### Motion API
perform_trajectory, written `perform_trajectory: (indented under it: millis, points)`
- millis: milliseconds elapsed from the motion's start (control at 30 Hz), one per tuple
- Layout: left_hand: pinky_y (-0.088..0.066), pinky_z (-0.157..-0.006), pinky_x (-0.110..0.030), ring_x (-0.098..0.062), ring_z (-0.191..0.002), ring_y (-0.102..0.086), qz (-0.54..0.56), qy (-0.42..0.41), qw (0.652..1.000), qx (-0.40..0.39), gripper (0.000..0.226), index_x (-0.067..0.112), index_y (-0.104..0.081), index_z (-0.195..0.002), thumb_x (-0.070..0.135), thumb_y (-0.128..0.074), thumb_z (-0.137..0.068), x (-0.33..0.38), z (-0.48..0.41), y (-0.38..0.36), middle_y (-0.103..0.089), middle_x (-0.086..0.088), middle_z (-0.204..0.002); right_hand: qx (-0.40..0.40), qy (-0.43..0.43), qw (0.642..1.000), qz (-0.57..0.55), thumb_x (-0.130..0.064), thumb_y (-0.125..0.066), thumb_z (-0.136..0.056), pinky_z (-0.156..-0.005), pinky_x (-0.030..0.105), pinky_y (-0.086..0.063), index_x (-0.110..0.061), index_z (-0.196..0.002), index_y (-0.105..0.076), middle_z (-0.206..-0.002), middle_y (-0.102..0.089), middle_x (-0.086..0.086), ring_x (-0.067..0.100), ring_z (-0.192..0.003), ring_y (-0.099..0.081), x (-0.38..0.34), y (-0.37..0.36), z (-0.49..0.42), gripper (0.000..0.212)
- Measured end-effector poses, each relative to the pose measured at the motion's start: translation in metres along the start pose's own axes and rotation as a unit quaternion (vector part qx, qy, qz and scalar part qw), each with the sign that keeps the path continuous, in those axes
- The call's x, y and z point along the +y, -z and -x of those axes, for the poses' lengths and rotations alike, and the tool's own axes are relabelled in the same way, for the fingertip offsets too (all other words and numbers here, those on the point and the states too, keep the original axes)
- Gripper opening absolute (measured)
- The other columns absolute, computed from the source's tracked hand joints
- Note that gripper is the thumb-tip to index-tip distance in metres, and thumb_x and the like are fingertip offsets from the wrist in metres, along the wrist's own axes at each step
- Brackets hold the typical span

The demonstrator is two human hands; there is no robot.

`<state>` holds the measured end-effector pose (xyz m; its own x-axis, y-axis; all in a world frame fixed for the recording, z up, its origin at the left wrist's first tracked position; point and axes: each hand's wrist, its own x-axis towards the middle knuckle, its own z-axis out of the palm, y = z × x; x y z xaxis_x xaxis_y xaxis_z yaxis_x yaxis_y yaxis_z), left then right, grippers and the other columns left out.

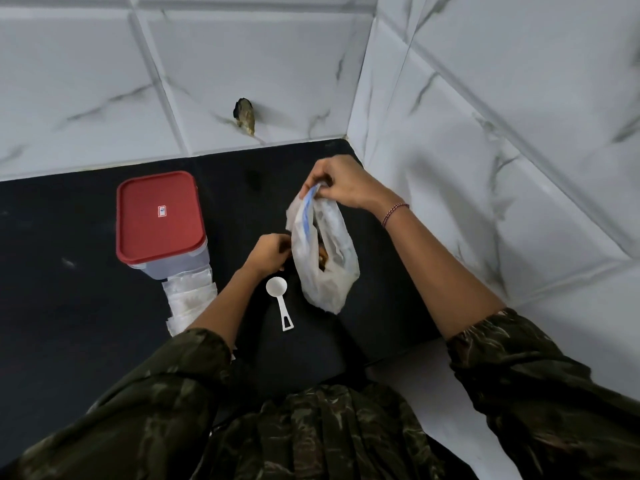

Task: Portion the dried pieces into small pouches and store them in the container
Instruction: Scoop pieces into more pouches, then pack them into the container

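Observation:
A clear plastic bag (325, 268) with a blue zip strip hangs over the black counter, brown dried pieces showing through its open mouth. My right hand (341, 183) pinches the bag's top edge from above. My left hand (268, 252) is at the bag's left rim with fingers curled; what it grips is hidden. A white measuring spoon (280, 299) lies on the counter just below my left hand. A stack of small clear pouches (188, 299) lies left of my left forearm. The clear container with its red lid (159, 218) on stands at the left.
The black counter (69, 289) meets white marble-patterned tiled walls at the back and right, forming a corner. A dark broken hole (245, 116) marks the back wall. The counter's front edge steps back at the lower right beside my right arm.

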<state>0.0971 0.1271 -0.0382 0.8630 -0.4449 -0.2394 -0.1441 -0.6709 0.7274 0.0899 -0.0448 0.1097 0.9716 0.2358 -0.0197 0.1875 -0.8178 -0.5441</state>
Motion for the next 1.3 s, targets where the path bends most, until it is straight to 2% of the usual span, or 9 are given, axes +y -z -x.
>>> perform_trajectory:
  millis: [133, 333, 433, 600, 800, 967, 1067, 1200, 1300]
  points:
    - [-0.047, -0.060, -0.008, 0.001, -0.075, -0.060, 0.114, -0.050, 0.991, 0.042, 0.019, 0.017, -0.058, -0.101, 0.010, -0.067, -0.086, 0.002, -0.004, 0.001, -0.062, 0.011, -0.086, -0.017, -0.025, 0.999, -0.028, 0.000, -0.060, -0.084, -0.068, 0.008, -0.042, -0.011, -0.096, -0.073, -0.097, -0.067, -0.002, 0.001, -0.080, -0.057, 0.005, 0.002, -0.002, 0.020]
    - [-0.052, -0.081, -0.013, 0.001, -0.097, -0.062, 0.210, -0.076, 0.970, 0.091, 0.051, 0.017, -0.048, -0.134, 0.011, -0.067, -0.087, 0.002, -0.017, 0.016, -0.062, 0.009, -0.110, -0.034, -0.047, 0.997, -0.049, -0.002, -0.062, -0.084, -0.073, 0.012, -0.045, -0.010, -0.098, -0.072, -0.101, -0.069, 0.003, 0.007, -0.088, -0.061, 0.013, -0.006, -0.009, 0.020]
    - [-0.054, -0.083, -0.017, 0.005, -0.092, -0.064, 0.163, -0.083, 0.978, 0.097, 0.032, 0.015, -0.061, -0.121, 0.011, -0.064, -0.090, 0.003, -0.021, 0.022, -0.066, 0.010, -0.102, -0.049, -0.054, 0.996, -0.059, -0.002, -0.061, -0.085, -0.073, 0.012, -0.046, -0.010, -0.099, -0.072, -0.101, -0.068, 0.003, 0.006, -0.087, -0.060, 0.013, -0.008, -0.014, 0.019]
    - [-0.047, -0.063, -0.004, 0.013, -0.073, -0.061, 0.136, -0.079, 0.979, 0.129, 0.017, 0.011, -0.067, -0.107, 0.007, -0.059, -0.092, 0.004, -0.028, 0.025, -0.064, 0.014, -0.086, -0.067, -0.071, 0.992, -0.084, -0.006, -0.061, -0.087, -0.074, 0.016, -0.049, -0.012, -0.098, -0.071, -0.101, -0.067, 0.003, 0.007, -0.088, -0.061, 0.013, -0.013, -0.019, 0.016]
    - [-0.049, -0.064, -0.025, -0.008, -0.069, -0.058, -0.003, -0.055, 0.991, 0.124, 0.012, 0.024, -0.060, -0.079, 0.017, -0.060, -0.090, -0.001, -0.040, 0.026, -0.064, 0.005, -0.077, -0.063, -0.068, 0.995, -0.049, -0.005, -0.061, -0.086, -0.068, 0.010, -0.045, -0.012, -0.100, -0.072, -0.093, -0.065, -0.004, 0.005, -0.084, -0.061, 0.010, -0.019, -0.020, 0.019]
    - [-0.038, -0.061, -0.031, -0.020, -0.073, -0.053, -0.200, -0.010, 0.971, 0.131, 0.018, 0.014, -0.061, -0.090, 0.026, -0.048, -0.094, -0.003, -0.043, 0.024, -0.055, 0.002, -0.084, -0.024, -0.045, 0.999, 0.014, -0.005, -0.068, -0.080, -0.060, 0.005, -0.036, -0.015, -0.093, -0.074, -0.086, -0.063, -0.009, -0.002, -0.068, -0.054, 0.001, -0.015, -0.020, 0.017]
    - [-0.037, -0.060, -0.031, -0.019, -0.071, -0.051, -0.250, 0.011, 0.961, 0.115, 0.021, 0.015, -0.062, -0.092, 0.028, -0.047, -0.095, -0.005, -0.044, 0.021, -0.060, -0.001, -0.086, -0.005, -0.032, 0.999, 0.019, -0.009, -0.072, -0.077, -0.067, 0.009, -0.039, -0.019, -0.091, -0.075, -0.086, -0.065, -0.010, 0.000, -0.070, -0.054, -0.002, -0.017, -0.022, 0.017]
    - [-0.040, -0.060, -0.031, -0.018, -0.071, -0.052, -0.274, 0.040, 0.956, 0.096, 0.016, 0.016, -0.062, -0.094, 0.025, -0.049, -0.095, -0.010, -0.043, 0.019, -0.060, -0.002, -0.085, 0.037, -0.027, 0.999, -0.027, -0.010, -0.072, -0.078, -0.064, 0.006, -0.039, -0.020, -0.092, -0.073, -0.086, -0.060, -0.015, -0.002, -0.073, -0.055, -0.001, -0.023, -0.026, 0.018]
    - [-0.046, -0.063, -0.032, -0.022, -0.076, -0.058, -0.186, 0.091, 0.972, 0.114, 0.014, 0.013, -0.062, -0.093, 0.020, -0.050, -0.094, -0.007, -0.042, 0.017, -0.064, -0.006, -0.091, 0.108, -0.032, 0.991, -0.078, -0.004, -0.066, -0.080, -0.073, 0.009, -0.044, -0.019, -0.097, -0.068, -0.097, -0.063, -0.008, 0.001, -0.080, -0.056, 0.008, -0.034, -0.027, 0.023]
